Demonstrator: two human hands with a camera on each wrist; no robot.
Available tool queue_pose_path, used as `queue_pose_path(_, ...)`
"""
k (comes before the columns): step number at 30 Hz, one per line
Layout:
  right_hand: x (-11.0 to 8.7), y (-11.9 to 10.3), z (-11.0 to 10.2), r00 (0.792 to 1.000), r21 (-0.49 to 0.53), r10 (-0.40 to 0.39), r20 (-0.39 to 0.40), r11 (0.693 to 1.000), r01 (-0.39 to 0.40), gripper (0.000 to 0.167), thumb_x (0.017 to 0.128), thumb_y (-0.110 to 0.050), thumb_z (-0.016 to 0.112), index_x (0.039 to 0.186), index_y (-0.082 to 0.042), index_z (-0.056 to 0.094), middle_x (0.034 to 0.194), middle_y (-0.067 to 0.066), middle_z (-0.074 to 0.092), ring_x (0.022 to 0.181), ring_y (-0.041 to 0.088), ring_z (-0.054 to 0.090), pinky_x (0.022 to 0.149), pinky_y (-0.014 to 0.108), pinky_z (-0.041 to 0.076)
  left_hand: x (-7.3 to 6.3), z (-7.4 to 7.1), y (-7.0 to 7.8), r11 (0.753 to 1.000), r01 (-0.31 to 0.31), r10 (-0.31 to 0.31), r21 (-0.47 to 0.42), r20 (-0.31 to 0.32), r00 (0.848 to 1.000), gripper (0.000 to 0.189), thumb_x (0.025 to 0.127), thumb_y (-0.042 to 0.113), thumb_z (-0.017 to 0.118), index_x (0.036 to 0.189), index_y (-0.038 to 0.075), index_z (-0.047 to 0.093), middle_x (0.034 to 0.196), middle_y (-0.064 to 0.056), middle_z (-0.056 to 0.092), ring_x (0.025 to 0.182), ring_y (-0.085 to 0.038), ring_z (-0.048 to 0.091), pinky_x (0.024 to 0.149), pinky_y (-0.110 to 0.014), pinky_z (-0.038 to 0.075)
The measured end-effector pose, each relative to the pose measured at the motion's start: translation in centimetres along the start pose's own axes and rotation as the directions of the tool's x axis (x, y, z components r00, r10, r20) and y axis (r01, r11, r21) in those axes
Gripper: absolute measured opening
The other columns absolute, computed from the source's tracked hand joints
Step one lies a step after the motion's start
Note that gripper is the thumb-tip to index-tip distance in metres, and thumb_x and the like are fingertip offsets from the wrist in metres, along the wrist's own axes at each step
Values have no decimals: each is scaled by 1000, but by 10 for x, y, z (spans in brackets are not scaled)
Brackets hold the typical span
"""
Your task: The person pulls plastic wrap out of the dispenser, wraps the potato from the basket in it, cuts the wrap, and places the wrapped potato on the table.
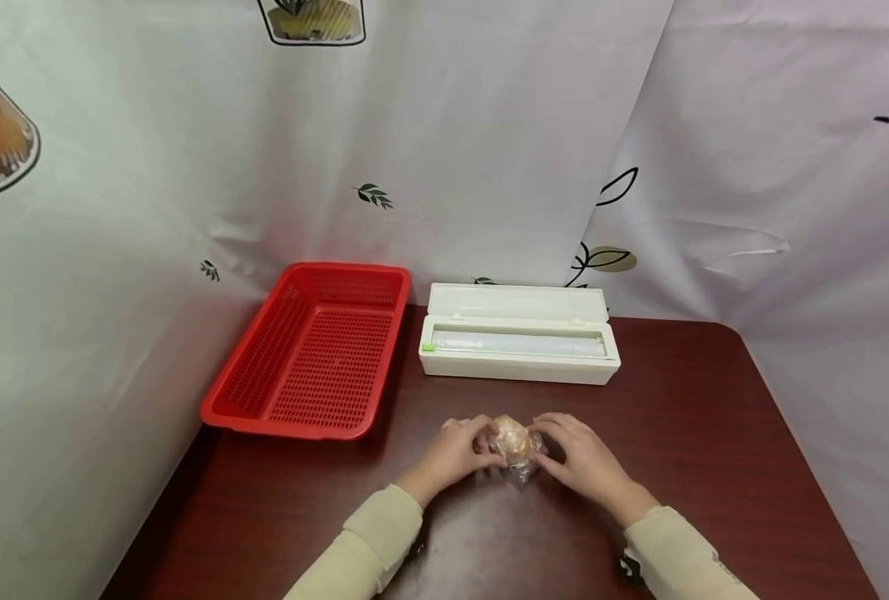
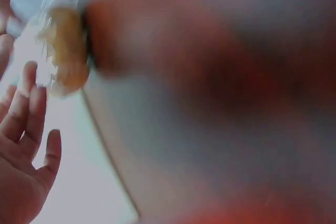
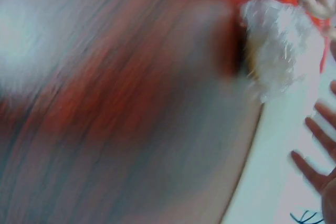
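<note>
A golden-brown bread bun, wrapped in crinkled clear plastic film, is low over the table between my two hands. My left hand holds its left side, thumb and forefinger curved about it. On the opposite side, my right hand holds the wrapped bun with curved thumb and forefinger. Loose film sticks out toward me. In the left wrist view the wrapped bun is at the upper left, several fingers of my left hand spread near it. The right wrist view shows glossy film; the fingertip contacts are partly hidden.
A white film box with its lid up and a film roll inside stands behind the hands. A red perforated basket is at the back left. The dark red-brown table meets a patterned white curtain behind.
</note>
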State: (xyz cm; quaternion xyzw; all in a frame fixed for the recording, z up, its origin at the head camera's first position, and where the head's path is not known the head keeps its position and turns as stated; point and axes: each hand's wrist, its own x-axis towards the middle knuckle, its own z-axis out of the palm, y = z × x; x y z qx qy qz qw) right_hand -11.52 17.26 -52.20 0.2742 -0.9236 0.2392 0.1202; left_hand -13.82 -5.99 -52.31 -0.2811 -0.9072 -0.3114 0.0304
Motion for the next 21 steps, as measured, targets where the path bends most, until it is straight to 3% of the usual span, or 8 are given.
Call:
queue_pose_path(2,1,-3,0,996,-12,87,27,996,-87,52,69,-37,80,109,-9,61,108,5,55,100,26,55,80,49,45,4,-9,-5,999,38,-38,-23,1,999,33,76,38,74,97,14,62,66,15,55,59,0,49,65,-23,43)
queue_pose_path(4,1,-6,3,982,-34,176,63,984,-175,62,65,-43,81,111,-8,58,105,6,52,96,26,54,75,48,46,8,-14,-10,997,73,-73,-33,1,997,34,79,36,72,103,13,63,77,9,60,69,-5,55,67,-24,45)
queue_pose_path(6,1,-6,8,964,-57,249,96,968,-245,69,63,-46,81,113,-6,56,102,7,51,93,25,54,73,46,47,11,-13,-14,996,85,-85,-29,33,996,40,82,34,70,114,12,60,97,2,63,89,-12,57,79,-30,46)
queue_pose_path(9,3,-4,15,945,-30,305,121,952,-304,66,64,-40,83,112,-4,54,98,7,51,86,22,55,70,41,48,13,-5,-18,989,108,-96,-99,120,988,50,84,31,68,128,11,53,122,-6,56,110,-22,52,91,-36,42)
queue_pose_path(13,10,0,21,942,79,311,125,943,-322,56,67,-22,82,112,-4,54,98,7,50,84,20,55,73,38,47,12,4,-18,963,158,-123,-217,163,979,44,85,23,68,124,10,56,114,-8,58,99,-20,57,83,-30,46)
queue_pose_path(16,16,4,23,949,151,294,115,939,-309,53,69,-11,80,115,-5,55,102,9,49,89,22,55,76,40,47,12,7,-18,950,165,-138,-267,116,984,36,82,16,71,115,7,59,103,-7,59,91,-19,59,78,-27,48)
queue_pose_path(21,26,10,27,955,229,273,116,928,-294,53,73,-4,76,121,-5,54,107,11,48,95,26,54,80,41,46,13,9,-20,946,169,-166,-276,33,986,32,81,12,72,109,4,60,98,-7,57,86,-21,58,77,-29,49)
